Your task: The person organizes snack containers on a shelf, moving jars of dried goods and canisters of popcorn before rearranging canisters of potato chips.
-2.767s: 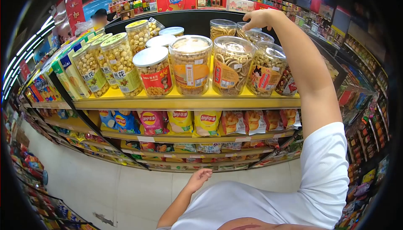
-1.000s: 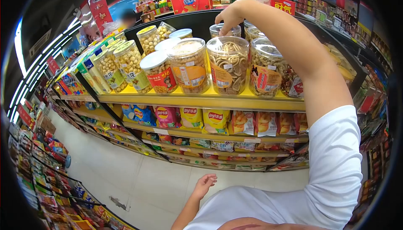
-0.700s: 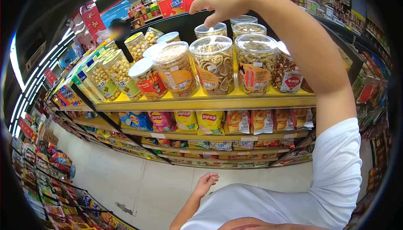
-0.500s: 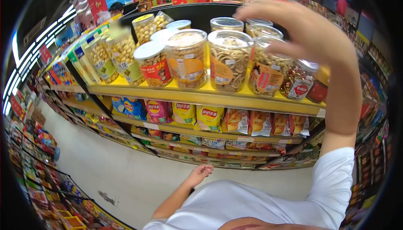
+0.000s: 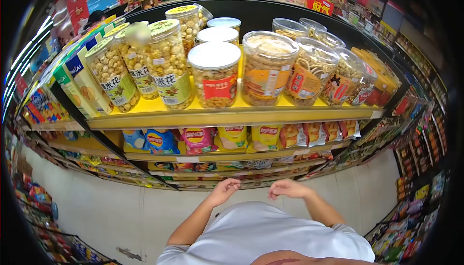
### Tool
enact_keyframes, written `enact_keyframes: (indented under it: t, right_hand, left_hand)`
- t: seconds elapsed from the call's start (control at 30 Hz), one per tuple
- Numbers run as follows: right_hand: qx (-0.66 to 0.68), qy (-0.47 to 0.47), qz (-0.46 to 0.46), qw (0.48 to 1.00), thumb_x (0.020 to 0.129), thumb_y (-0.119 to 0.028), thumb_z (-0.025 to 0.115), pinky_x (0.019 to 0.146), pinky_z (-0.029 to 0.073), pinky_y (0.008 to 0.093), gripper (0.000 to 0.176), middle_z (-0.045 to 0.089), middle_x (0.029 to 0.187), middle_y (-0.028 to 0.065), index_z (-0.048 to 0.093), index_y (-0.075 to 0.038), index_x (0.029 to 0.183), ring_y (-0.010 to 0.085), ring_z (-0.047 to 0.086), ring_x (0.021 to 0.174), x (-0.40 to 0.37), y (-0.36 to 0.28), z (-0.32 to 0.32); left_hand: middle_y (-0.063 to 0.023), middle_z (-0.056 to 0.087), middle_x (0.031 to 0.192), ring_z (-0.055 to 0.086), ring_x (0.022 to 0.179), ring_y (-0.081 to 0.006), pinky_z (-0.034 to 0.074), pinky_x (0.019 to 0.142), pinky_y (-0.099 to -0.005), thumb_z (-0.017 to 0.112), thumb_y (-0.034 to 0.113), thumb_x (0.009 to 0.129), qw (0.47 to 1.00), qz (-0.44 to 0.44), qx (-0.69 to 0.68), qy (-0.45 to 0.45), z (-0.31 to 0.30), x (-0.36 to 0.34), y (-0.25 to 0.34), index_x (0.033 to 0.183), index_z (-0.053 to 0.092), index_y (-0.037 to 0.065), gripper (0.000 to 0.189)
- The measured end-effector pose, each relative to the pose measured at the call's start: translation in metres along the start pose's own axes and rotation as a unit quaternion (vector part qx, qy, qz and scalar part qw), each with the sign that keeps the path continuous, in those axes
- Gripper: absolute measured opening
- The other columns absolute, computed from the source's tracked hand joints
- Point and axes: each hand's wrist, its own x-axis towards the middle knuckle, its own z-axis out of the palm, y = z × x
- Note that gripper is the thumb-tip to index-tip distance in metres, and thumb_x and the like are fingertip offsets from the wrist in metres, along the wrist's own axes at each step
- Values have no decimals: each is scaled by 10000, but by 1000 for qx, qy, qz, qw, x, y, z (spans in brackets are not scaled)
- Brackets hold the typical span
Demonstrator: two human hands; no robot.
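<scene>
Jars (image 5: 212, 79) well apart from the fingers (image 5: 235, 183).

We see clear, glossy plastic on the jars (image 5: 270, 71), with smooth, opaque white lids (image 5: 213, 55) on some. Glossy, crinkled film wraps the chip bags (image 5: 198, 139). The floor (image 5: 183, 212) looks smooth with a soft sheen; our white shirt (image 5: 270, 231) is matt cloth.

Yellow shelf (image 5: 232, 116), popcorn tubs (image 5: 170, 59), 3 white-lidded jars (image 5: 214, 74), clear-lidded snack jars (image 5: 267, 66)
</scene>
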Motion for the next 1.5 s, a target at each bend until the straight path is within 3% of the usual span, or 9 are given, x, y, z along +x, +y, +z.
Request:
enact_keyframes:
  t: [0.1, 0.23, 0.37, 0.63, 0.93, 1.1, 1.2, 1.37, 1.5]
  right_hand:
    - [-350, 196, 108, 910, 964, -205, 616, 966, 529, 437, 266, 735, 1147, 171, 715, -45, 1152, 361, 692, 1032, 38, 168, 72]
    - [-540, -139, 261, 788, 952, -201, 545, 1055, 507, 413, 379, 677, 1351, 33, 710, -221, 1293, 265, 621, 1262, -14, 382, 115]
    - [-89, 101, 554, 822, 956, -78, 525, 976, 590, 364, 480, 652, 1398, 23, 650, -215, 1399, 231, 646, 1231, -92, 321, 133]
    - [-486, -34, 222, 844, 949, -196, 591, 926, 569, 431, 288, 739, 1162, 111, 732, -121, 1188, 327, 699, 1062, 11, 338, 125]
    - [-102, 170, 41, 979, 908, -303, 698, 968, 538, 393, 396, 722, 1182, 184, 692, -49, 1211, 331, 690, 1095, 93, 212, 141]
    - [-205, 231, 52, 950, 913, -313, 655, 907, 544, 462, 291, 720, 1098, 204, 727, -60, 1036, 391, 677, 1029, 20, 329, 151]
    - [-451, 10, 209, 868, 927, -307, 588, 932, 543, 466, 293, 737, 1091, 175, 777, -91, 984, 379, 687, 1029, -62, 414, 162]
    - [-70, 126, 570, 809, 993, -314, 613, 1038, 510, 401, 362, 708, 1296, 124, 726, -105, 1266, 288, 657, 1210, -189, 518, 228]
    - [17, 123, 537, 834, 1006, -266, 635, 987, 537, 390, 360, 694, 1329, 126, 703, -71, 1301, 255, 665, 1200, -217, 467, 233]
  left_hand:
    - [-85, 698, 1225, 644, 1135, -152, 516, 963, -311, 590, 149, 1048, 999, 22, 24, -21, -31, -16, 34, 1343, 600, 10, 327]
    - [-81, 650, 1268, 633, 1177, -174, 502, 1018, -324, 573, 108, 1043, 987, 115, 91, -70, -62, -36, 107, 1337, 600, 13, 311]
    - [-135, 647, 1246, 624, 1193, -264, 481, 1040, -385, 621, 128, 974, 944, 259, 192, -69, -70, -50, 214, 1276, 642, 10, 325]
    - [-193, 640, 1252, 613, 1187, -363, 489, 1028, -432, 714, 48, 842, 751, 562, 338, 72, -39, -31, 389, 1334, 592, 6, 509]
    - [-212, 495, 1522, 554, 1343, -360, 478, 1083, -469, 739, 516, 893, 705, 326, 611, 153, 17, 48, 505, 1562, 396, 150, 836]
    - [-263, 449, 1544, 497, 1394, -417, 431, 1140, -489, 711, 622, 871, 683, 224, 680, 143, 34, 79, 513, 1584, 375, 172, 908]
    - [-275, 552, 1446, 545, 1348, -400, 456, 1106, -449, 704, 678, 812, 695, 206, 677, 128, 23, 93, 518, 1545, 443, 84, 979]
    - [-228, 553, 1460, 540, 1354, -338, 419, 1131, -435, 779, 478, 876, 766, 223, 600, 55, 8, 98, 521, 1566, 400, 67, 888]
    - [-181, 589, 1418, 579, 1296, -297, 451, 1097, -412, 776, 422, 902, 795, 252, 551, 17, -2, 101, 517, 1554, 433, 109, 800]
